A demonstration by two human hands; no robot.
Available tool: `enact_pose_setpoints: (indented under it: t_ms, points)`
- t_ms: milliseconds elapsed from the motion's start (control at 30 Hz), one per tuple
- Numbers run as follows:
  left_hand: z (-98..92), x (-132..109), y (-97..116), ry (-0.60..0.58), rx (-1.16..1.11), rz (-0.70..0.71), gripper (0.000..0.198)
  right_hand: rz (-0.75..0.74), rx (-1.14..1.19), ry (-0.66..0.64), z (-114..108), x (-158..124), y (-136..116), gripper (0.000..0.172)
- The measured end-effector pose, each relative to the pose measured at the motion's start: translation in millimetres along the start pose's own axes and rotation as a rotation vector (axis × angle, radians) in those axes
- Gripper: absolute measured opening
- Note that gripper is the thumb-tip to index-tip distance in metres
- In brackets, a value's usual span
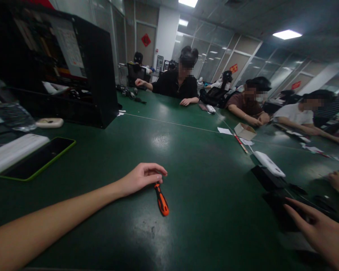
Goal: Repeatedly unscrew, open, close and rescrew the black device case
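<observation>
My left hand (142,177) is over the green tabletop with its fingers curled. Its thumb and fingertips meet at the top of a screwdriver (162,200) with an orange and black handle; the shaft is hidden behind the fingers. At the lower right, my right hand (323,229) is blurred, its fingers around a dark object (279,209) whose kind I cannot make out. Just beyond that hand are a black flat item (267,178) and a white power strip (269,164).
An open black computer case (107,75) stands at the left. Near it are a phone (39,158) in a green case, a long white block (17,152) and a clear plastic bottle (12,109). A small open box (245,131) sits farther right. Several people sit around the table.
</observation>
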State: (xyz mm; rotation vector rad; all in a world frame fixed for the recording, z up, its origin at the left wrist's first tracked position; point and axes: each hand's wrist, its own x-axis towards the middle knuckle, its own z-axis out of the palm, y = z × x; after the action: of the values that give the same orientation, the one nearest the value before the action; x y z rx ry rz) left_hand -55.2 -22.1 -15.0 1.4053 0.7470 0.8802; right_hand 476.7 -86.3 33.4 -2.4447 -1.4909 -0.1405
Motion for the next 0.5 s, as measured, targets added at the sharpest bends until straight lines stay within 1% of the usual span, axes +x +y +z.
enact_pose_setpoints:
  t_ms: [67, 200, 367, 500]
  points:
    - [-0.6, 0.3, -0.8, 0.0, 0.009, 0.004, 0.025, -0.013, 0.028, -0.034, -3.7, 1.0, -1.1, 0.078]
    - [-1.5, 0.4, -1.0, -0.005, 0.026, 0.0, 0.026, -0.085, 0.051, -0.049, -8.0, 2.6, -1.1, 0.07]
    - [-2.7, -0.2, 1.5, -0.024, 0.048, -0.013, 0.027, -0.126, 0.044, -0.083, -10.0, 3.9, 3.5, 0.063]
    - [-3.5, -0.6, 2.4, -0.037, 0.066, -0.011, 0.026, -0.1, -0.013, -0.095, -11.8, 6.0, 1.9, 0.067]
